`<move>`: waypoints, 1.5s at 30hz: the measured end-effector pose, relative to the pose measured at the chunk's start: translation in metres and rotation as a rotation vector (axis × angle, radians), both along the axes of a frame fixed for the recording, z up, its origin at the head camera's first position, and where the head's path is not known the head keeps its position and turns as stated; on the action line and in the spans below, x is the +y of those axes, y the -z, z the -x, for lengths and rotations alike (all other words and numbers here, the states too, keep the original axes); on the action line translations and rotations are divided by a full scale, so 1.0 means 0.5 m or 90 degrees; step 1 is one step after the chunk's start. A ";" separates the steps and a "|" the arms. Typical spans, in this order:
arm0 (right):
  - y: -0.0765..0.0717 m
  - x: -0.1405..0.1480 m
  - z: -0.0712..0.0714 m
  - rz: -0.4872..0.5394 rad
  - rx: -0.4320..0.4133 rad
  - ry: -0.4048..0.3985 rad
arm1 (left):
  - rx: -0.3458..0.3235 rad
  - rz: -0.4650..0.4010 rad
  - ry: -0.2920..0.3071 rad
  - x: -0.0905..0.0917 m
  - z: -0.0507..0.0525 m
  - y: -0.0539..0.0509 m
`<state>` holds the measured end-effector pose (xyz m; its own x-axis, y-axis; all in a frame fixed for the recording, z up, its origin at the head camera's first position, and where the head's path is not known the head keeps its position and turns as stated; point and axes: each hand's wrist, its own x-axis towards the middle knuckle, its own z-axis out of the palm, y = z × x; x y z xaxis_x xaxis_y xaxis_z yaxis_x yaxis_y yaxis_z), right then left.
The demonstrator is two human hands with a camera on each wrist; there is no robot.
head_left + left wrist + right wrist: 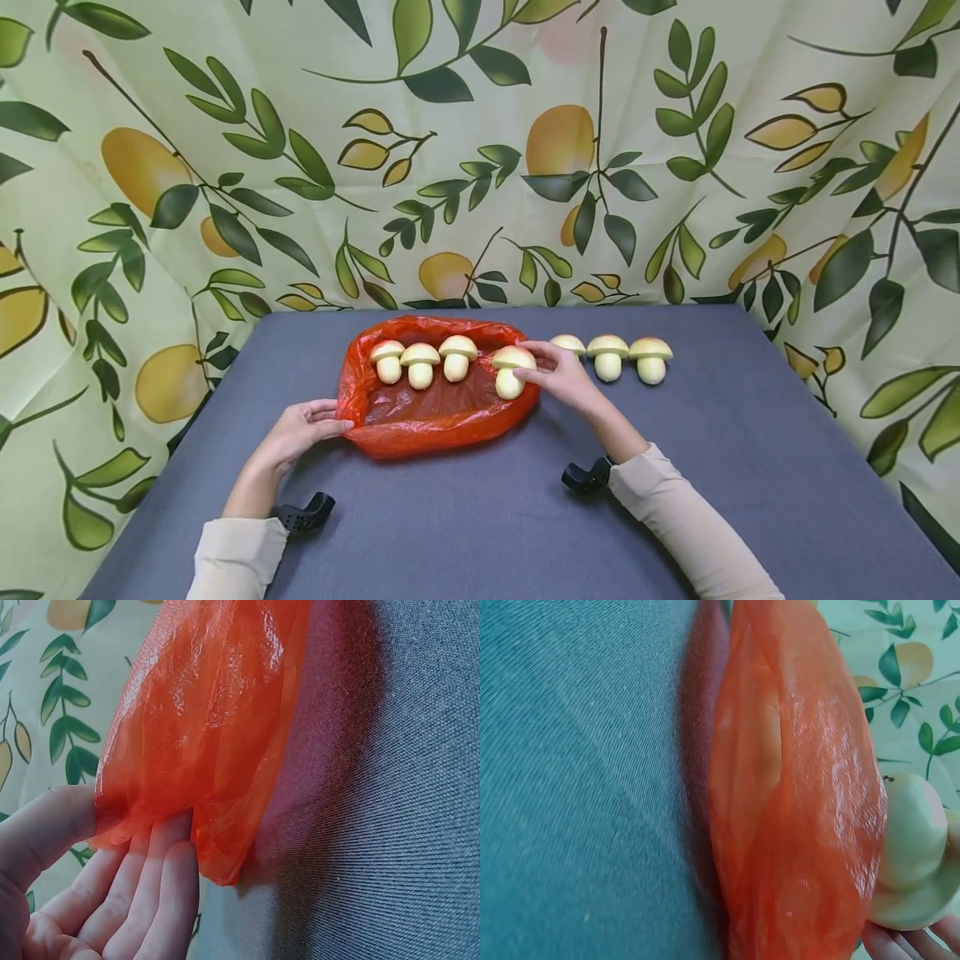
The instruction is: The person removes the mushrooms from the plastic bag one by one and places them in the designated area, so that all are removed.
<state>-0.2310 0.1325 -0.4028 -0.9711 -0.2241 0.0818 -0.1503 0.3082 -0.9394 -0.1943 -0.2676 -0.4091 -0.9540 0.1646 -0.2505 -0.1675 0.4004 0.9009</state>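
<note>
On the grey table (465,525), we're seeing a red bag (438,435) just below centre, the left hand (303,429) pinching its rim, the right hand (561,373) gripping one mushroom (512,371) at its right end; three mushrooms (420,357) are sitting inside, three others (607,346), right of centre, seemingly remaining.

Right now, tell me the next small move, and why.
Probably lower the held mushroom into the red bag and let go: the right hand has it at the open mouth, three mushrooms lie inside, and the left hand grips the bag.
</note>
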 end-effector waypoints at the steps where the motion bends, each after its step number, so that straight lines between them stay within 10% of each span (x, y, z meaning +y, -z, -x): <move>1: -0.001 0.002 -0.001 0.003 -0.002 0.001 | -0.001 -0.003 0.000 0.000 -0.001 -0.001; 45: 0.041 0.150 -0.036 -0.010 0.028 -0.033 | 0.000 -0.015 0.012 -0.001 0.000 0.005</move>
<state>-0.2132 0.2074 -0.4233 -0.9537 -0.2758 0.1200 -0.2072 0.3132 -0.9268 -0.1941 -0.2679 -0.4116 -0.9506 0.1885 -0.2464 -0.1602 0.3819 0.9102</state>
